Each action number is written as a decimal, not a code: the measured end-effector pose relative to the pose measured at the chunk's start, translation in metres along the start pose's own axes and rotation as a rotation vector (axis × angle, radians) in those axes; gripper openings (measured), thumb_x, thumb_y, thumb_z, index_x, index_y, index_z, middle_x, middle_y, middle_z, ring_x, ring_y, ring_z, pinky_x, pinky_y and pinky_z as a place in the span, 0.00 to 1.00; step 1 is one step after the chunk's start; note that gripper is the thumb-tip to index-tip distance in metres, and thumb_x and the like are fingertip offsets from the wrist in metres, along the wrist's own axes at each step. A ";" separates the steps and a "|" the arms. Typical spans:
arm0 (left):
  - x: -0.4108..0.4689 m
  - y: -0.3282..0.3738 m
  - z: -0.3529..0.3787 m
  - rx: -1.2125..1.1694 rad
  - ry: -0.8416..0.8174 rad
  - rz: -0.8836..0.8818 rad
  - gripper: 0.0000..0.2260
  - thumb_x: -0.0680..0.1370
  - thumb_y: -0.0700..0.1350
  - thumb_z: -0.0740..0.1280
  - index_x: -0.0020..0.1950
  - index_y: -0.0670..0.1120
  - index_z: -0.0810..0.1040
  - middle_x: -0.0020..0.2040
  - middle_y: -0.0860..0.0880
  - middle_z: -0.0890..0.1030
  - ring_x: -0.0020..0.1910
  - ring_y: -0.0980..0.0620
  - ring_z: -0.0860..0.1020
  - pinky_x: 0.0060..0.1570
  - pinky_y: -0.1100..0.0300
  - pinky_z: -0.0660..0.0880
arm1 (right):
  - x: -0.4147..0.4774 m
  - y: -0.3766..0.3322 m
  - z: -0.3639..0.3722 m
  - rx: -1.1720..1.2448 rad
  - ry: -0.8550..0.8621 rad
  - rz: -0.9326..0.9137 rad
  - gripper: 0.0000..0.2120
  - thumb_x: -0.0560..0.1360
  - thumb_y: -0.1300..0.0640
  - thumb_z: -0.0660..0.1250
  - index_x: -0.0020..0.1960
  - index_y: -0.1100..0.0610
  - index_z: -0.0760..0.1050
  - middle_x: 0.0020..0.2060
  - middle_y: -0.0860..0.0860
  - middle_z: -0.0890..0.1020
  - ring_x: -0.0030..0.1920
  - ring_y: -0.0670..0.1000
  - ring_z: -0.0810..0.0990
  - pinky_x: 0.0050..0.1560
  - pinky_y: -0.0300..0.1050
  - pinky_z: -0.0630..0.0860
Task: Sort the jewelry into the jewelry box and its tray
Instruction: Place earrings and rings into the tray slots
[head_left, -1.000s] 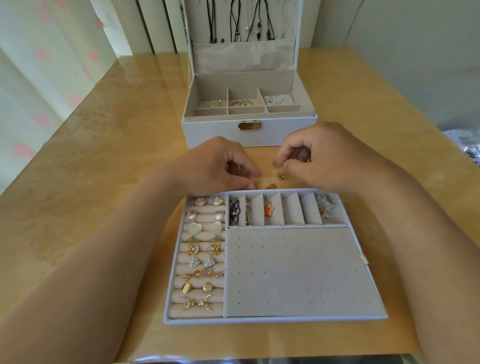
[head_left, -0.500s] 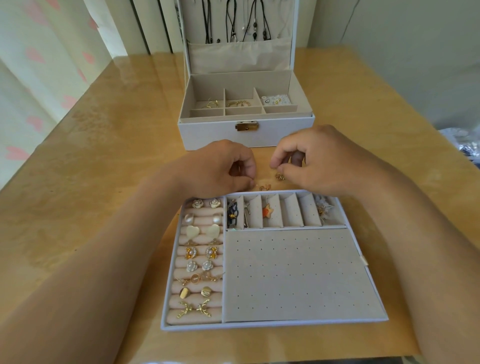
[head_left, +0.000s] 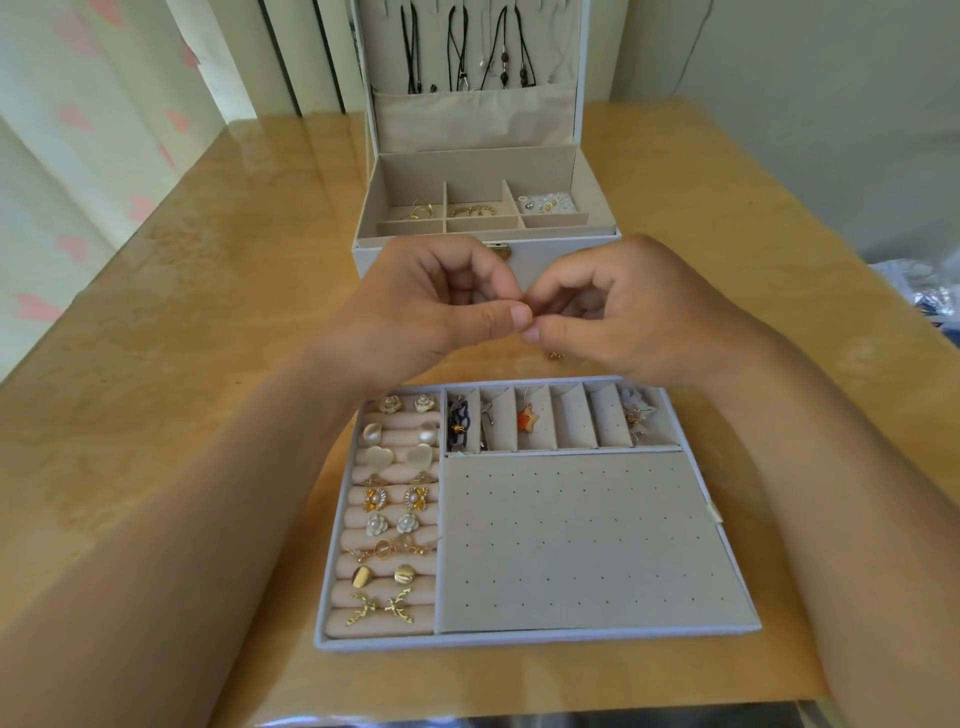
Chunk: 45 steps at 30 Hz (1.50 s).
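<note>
Left hand (head_left: 415, 312) meets right hand (head_left: 628, 317) beyond tray rim (head_left: 519, 384).

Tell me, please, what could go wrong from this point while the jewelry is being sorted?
1. The left hand and right hand meet fingertips above the wooden table, pinching a tiny piece too small to see. If it slips, it may bounce away rather than land in the pale compartmented tray.
2. A small gold piece lies loose on the table close by the right hand, which could brush it aside when lowering.
</note>
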<state>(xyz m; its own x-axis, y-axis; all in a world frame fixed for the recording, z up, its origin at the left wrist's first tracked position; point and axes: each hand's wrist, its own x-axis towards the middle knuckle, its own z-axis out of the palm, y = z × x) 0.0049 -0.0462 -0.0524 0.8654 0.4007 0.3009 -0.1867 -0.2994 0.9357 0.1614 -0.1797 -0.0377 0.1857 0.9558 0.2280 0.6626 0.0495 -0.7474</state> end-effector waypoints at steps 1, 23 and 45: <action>-0.001 -0.001 0.000 -0.016 0.006 0.002 0.06 0.69 0.38 0.75 0.43 0.39 0.80 0.36 0.48 0.83 0.34 0.56 0.79 0.38 0.65 0.76 | -0.001 -0.001 -0.001 0.032 -0.007 -0.008 0.03 0.73 0.62 0.75 0.46 0.58 0.84 0.35 0.52 0.85 0.36 0.49 0.84 0.40 0.45 0.83; -0.006 -0.006 -0.005 0.042 0.026 -0.089 0.07 0.73 0.42 0.74 0.43 0.39 0.81 0.37 0.45 0.83 0.33 0.49 0.78 0.32 0.57 0.73 | -0.010 -0.014 -0.005 0.048 -0.337 0.085 0.05 0.71 0.65 0.74 0.41 0.57 0.85 0.34 0.51 0.85 0.34 0.46 0.80 0.38 0.38 0.76; -0.007 -0.007 -0.006 0.141 -0.039 -0.083 0.06 0.73 0.43 0.74 0.43 0.41 0.82 0.38 0.47 0.84 0.35 0.50 0.80 0.34 0.56 0.75 | -0.011 -0.022 -0.002 -0.304 -0.347 0.026 0.19 0.68 0.51 0.66 0.40 0.69 0.80 0.39 0.66 0.78 0.38 0.50 0.75 0.38 0.45 0.73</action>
<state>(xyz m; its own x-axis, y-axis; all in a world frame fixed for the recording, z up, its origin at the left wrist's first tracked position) -0.0031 -0.0419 -0.0596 0.8931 0.3960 0.2135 -0.0491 -0.3860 0.9212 0.1461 -0.1921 -0.0232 -0.0145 0.9987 -0.0494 0.8534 -0.0133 -0.5211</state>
